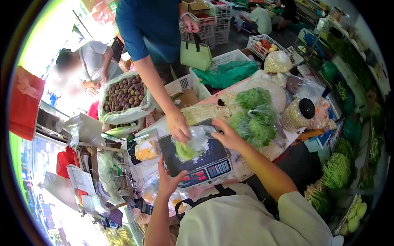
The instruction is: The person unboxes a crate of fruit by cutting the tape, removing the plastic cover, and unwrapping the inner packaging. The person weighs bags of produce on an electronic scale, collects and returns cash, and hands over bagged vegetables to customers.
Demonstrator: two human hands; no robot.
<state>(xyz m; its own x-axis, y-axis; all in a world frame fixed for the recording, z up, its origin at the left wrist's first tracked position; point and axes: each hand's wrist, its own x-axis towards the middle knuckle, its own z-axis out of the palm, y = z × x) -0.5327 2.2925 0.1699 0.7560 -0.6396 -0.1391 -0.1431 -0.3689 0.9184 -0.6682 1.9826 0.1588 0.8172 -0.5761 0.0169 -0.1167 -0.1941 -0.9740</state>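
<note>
A flat digital scale (167, 160) with red-lit digits lies on the counter in front of me. On its plate rests a clear plastic bag (199, 139) with something pale green (186, 152) inside. A hand (179, 128) of the person across the counter reaches down onto this bag. My right hand (228, 136) is at the bag's right side, thumb and fingers apart; whether a fingertip touches the plastic is unclear. At the scale's lower left edge, my left hand (167, 180) is open, its thumb and fingers spread, holding nothing.
Bagged leafy greens (256, 117) and a black-lidded jar (297, 114) stand to the right. A crate of dark round fruit (125, 95) is at the left, near a yellow-orange package (147, 150). The person opposite holds a light green handbag (196, 55). Green beans (338, 170) lie far right.
</note>
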